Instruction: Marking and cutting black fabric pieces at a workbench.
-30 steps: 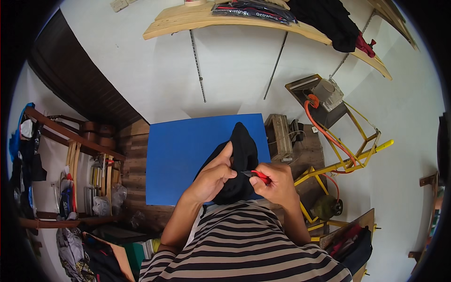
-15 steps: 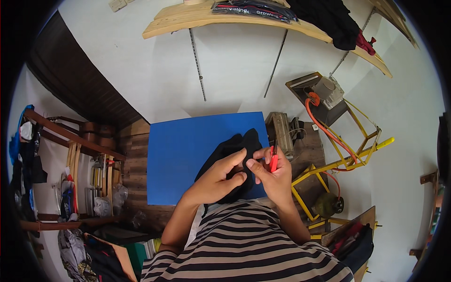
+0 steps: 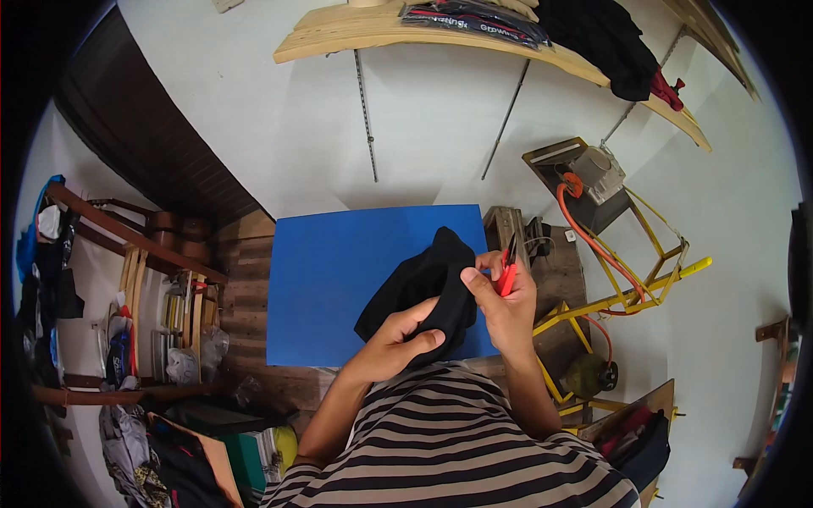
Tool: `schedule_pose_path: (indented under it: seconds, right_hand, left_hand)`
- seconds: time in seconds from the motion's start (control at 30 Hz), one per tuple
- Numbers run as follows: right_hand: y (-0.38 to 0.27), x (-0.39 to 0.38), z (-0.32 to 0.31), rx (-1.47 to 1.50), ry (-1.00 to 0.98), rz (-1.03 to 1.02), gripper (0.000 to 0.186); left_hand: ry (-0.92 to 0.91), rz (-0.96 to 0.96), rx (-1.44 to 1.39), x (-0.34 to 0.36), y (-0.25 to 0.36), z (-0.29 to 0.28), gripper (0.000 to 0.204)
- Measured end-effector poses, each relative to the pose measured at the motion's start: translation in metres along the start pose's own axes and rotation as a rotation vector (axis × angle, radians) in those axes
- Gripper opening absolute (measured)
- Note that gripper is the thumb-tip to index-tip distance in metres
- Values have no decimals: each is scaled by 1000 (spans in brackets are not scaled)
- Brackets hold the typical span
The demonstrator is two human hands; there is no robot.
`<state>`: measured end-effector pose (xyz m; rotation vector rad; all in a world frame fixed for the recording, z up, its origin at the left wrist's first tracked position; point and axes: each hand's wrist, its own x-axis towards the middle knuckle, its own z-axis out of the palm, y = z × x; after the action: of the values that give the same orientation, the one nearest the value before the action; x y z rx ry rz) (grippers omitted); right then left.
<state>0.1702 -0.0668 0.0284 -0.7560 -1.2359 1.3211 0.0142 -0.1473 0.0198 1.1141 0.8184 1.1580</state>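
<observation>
A black piece of cloth [image 3: 405, 284] is held bunched over a blue board-topped table [image 3: 318, 254]. My left hand [image 3: 398, 343] grips its lower part, thumb lying across the fabric. At the upper right of the cloth, my right hand [image 3: 500, 305] pinches the edge between thumb and fingers, while also holding small red-handled snips [image 3: 508, 275], their dark tips pointing up and away from the fabric.
A wooden shelf [image 3: 313, 34] with garments spans the top. At right are a yellow metal frame [image 3: 644, 300] with an orange hose and a wooden crate [image 3: 504, 229]; at left, cluttered racks [image 3: 135, 313] stand beside a wooden floor [image 3: 241, 322].
The snips have turned from pointing into the cloth to upright in my right hand, which moved up and right. My left hand moved slightly down as the cloth spread leftward.
</observation>
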Motion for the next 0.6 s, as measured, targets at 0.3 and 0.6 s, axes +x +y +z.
schedule_pose_path:
  seconds: [0.3, 0.6]
  right_hand:
    - [7, -6, -11, -479, -109, -89, 23]
    - [-16, -23, -10, -853, -186, -286, 24]
  left_hand:
    - [27, -107, -614, -5, -4, -5, 67]
    - [72, -115, -576, -4, -1, -3, 72]
